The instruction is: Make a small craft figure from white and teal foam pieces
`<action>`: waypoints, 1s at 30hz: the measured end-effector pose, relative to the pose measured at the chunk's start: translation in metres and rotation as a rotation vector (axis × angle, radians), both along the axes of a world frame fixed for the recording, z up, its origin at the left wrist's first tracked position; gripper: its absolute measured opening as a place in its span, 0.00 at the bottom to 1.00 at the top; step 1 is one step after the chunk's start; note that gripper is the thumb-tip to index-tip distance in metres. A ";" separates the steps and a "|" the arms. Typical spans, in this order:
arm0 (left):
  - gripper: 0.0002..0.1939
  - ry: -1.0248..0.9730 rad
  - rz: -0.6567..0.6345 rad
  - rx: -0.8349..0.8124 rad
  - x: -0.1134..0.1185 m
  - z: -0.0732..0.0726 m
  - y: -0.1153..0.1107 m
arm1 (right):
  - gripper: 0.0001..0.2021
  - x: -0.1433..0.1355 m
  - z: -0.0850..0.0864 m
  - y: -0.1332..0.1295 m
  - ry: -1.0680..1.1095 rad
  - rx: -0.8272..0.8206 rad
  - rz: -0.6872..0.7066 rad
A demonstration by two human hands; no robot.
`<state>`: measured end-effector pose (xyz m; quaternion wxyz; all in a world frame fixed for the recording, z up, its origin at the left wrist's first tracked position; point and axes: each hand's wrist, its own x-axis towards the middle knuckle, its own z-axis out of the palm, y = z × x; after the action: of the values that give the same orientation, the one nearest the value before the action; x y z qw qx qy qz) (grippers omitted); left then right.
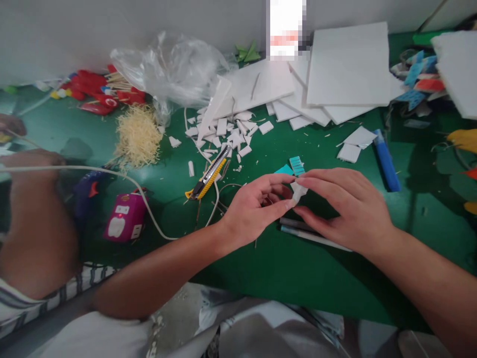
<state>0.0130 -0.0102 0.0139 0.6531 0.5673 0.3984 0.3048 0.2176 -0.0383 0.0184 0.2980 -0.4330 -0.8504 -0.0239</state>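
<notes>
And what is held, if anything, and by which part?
A small white piece: the left hand seems to pinch its lower end; the right hand is at its top, grip unclear.

Green tabletop (283, 278): room along near edge; yellow cutter (208, 175), cable (112, 171) obstruct left, blue marker (386, 161) right.

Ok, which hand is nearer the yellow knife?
Left. The left hand is right of the knife, apart from it; the right hand is farther right.

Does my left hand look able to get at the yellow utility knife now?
Probably yes: the yellow utility knife lies uncovered near the left hand, with nothing seen blocking the way. That hand's grip is on a small white piece, though.
</notes>
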 end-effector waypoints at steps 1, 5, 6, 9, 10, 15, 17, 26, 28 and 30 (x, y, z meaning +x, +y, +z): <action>0.20 0.010 -0.005 0.004 -0.001 0.000 0.000 | 0.21 0.000 -0.001 0.000 -0.007 -0.001 0.007; 0.23 0.213 -0.053 0.246 -0.011 0.001 0.006 | 0.22 0.002 -0.005 0.001 -0.018 0.024 0.021; 0.25 0.324 -0.069 0.380 -0.016 0.002 0.008 | 0.22 0.003 -0.006 0.001 -0.025 0.020 0.017; 0.28 0.678 -0.130 0.739 -0.030 0.006 0.011 | 0.22 0.005 -0.009 0.003 -0.053 -0.019 0.004; 0.30 0.745 -0.148 0.794 -0.033 0.007 0.011 | 0.23 0.006 -0.010 0.003 -0.062 -0.037 0.003; 0.35 0.977 -0.320 0.860 -0.034 0.012 0.008 | 0.20 0.008 -0.011 0.007 -0.142 -0.090 0.014; 0.33 1.005 -0.380 0.858 -0.032 0.013 0.008 | 0.19 0.009 -0.009 0.007 -0.180 -0.074 0.012; 0.29 0.925 -0.418 0.826 -0.039 0.012 0.013 | 0.14 0.000 -0.003 0.006 -0.247 -0.121 0.075; 0.29 0.905 -0.414 0.829 -0.040 0.010 0.013 | 0.13 -0.004 -0.002 0.009 -0.275 -0.143 0.094; 0.29 0.904 -0.404 0.837 -0.040 0.010 0.013 | 0.12 -0.008 -0.001 0.013 -0.313 -0.174 0.093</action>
<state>-0.0270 0.0028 0.0234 0.1892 0.9101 0.3668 0.0367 0.2096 -0.0252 0.0174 0.1242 -0.4083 -0.9044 -0.0038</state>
